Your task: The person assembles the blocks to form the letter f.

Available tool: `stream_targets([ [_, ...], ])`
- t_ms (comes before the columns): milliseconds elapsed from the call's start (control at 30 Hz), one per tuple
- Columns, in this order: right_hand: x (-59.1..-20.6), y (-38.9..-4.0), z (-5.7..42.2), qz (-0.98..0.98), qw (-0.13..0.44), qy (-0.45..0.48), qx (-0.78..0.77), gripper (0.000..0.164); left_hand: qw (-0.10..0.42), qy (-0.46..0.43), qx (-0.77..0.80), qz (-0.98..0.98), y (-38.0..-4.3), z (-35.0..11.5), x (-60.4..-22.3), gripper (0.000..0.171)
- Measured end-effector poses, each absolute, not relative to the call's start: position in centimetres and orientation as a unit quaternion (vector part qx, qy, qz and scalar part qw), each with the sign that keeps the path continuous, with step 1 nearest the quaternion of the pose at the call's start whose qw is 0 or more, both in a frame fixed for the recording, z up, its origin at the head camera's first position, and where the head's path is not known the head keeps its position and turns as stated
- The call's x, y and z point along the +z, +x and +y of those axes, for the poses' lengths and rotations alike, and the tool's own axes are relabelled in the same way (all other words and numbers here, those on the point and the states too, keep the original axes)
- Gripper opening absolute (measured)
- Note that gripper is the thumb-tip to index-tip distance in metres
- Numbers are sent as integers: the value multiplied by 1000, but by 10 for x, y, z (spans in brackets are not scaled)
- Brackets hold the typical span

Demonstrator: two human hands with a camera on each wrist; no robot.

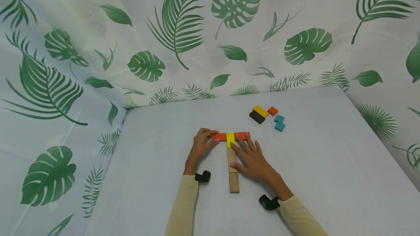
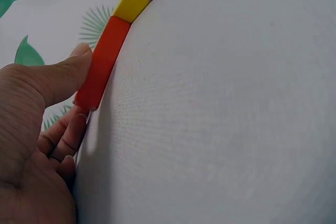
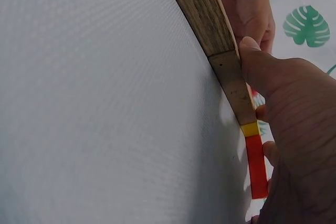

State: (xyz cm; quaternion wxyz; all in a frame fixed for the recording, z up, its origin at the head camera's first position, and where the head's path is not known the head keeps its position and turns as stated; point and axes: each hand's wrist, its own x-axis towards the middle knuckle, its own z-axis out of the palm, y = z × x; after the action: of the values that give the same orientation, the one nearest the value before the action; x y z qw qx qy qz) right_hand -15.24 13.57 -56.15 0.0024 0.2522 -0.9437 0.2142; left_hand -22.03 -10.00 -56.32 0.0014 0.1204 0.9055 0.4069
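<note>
Flat blocks form a T in the head view. Its crossbar has a red block [image 1: 222, 137] at left, a yellow block [image 1: 230, 139] in the middle and another red block [image 1: 240, 135] at right. A pale wooden block [image 1: 232, 160] and a darker wooden block [image 1: 234, 183] make the stem. My left hand [image 1: 200, 145] pinches the outer end of the left red block between thumb and fingers. Spread across the stem and crossbar, my right hand [image 1: 253, 158] touches the blocks with extended fingers. Its thumb lies at the pale block [image 3: 233, 87] in the right wrist view.
Farther back on the white table [image 1: 147, 177] lie a yellow block [image 1: 260, 111], a dark brown block [image 1: 257, 117], a small orange block [image 1: 272, 111] and two blue blocks [image 1: 280, 126]. Leaf-printed cloth [image 1: 197, 65] walls the table's back and sides.
</note>
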Motion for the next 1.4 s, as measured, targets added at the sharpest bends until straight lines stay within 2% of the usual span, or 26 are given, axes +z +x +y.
stream_targets([
  [367,-559,-151,135,-940,13,258,220,75,6,121,404,907,-203,-99,-561,44],
  [700,-561,-152,135,-943,6,253,215,75,6,137,341,930,-183,-88,-563,53],
  [1000,-561,-151,135,-942,8,249,223,76,27,130,333,934,-172,-83,-561,60],
  [1100,-561,-152,137,-945,20,237,224,76,24,133,330,934,-170,-81,-564,63],
  [1200,-558,-160,141,-949,57,188,248,69,21,136,326,935,-167,-80,-567,68],
  [1400,-547,-213,158,-943,156,49,290,44,31,135,330,934,-160,-78,-565,80],
])
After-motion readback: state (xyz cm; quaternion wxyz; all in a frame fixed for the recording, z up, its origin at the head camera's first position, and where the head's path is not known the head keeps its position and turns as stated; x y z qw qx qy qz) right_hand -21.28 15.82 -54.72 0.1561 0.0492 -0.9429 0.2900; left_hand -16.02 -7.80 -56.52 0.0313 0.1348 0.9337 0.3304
